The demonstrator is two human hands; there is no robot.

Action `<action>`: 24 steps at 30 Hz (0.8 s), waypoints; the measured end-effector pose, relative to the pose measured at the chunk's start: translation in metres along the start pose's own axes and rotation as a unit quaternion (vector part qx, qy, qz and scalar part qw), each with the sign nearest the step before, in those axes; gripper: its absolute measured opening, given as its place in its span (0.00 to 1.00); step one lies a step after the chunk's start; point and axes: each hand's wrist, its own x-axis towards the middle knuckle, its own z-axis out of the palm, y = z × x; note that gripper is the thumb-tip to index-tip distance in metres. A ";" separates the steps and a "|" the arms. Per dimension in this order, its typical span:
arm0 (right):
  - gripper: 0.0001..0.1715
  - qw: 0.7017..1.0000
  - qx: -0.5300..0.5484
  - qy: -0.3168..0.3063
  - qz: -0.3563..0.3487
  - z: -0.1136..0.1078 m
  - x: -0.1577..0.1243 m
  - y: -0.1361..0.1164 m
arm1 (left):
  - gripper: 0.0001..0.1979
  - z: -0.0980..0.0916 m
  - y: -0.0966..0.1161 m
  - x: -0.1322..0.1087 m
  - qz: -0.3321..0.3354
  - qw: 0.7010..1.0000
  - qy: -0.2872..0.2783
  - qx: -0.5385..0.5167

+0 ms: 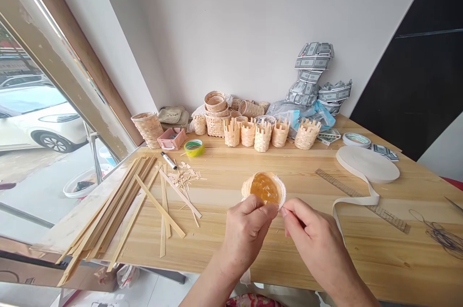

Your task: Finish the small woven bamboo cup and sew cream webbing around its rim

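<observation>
A small woven basket is tipped with its opening toward me, and a strip of white trim runs along the right part of its rim. My left hand is closed on the basket's near rim. At the trim's lower end, my right hand pinches with thumb and index finger; what lies between the fingertips is too small to make out, though it touches the white trim. The two hands are almost touching.
Wooden strips and scraps lie left. Small baskets, yellow tape and a marker sit behind. Rightward are a white ribbon roll, a ruler and dark thread.
</observation>
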 end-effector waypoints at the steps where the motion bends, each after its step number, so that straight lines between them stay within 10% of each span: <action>1: 0.14 1.000 -0.005 -0.015 0.000 -0.001 0.001 0.002 | 0.09 0.001 -0.001 -0.001 0.000 1.000 -0.006 0.008; 7: 0.09 0.999 -0.038 -0.019 -0.004 -0.019 0.011 0.010 | 0.10 0.000 -0.009 -0.002 0.040 0.994 -0.076 0.071; 15: 0.13 0.971 -0.151 -0.185 0.014 -0.013 0.025 0.003 | 0.13 0.002 0.003 -0.002 0.104 0.975 -0.153 0.125; 24: 0.10 0.999 0.019 0.023 0.011 -0.015 0.013 0.004 | 0.11 0.001 0.000 -0.009 0.108 0.967 -0.223 0.063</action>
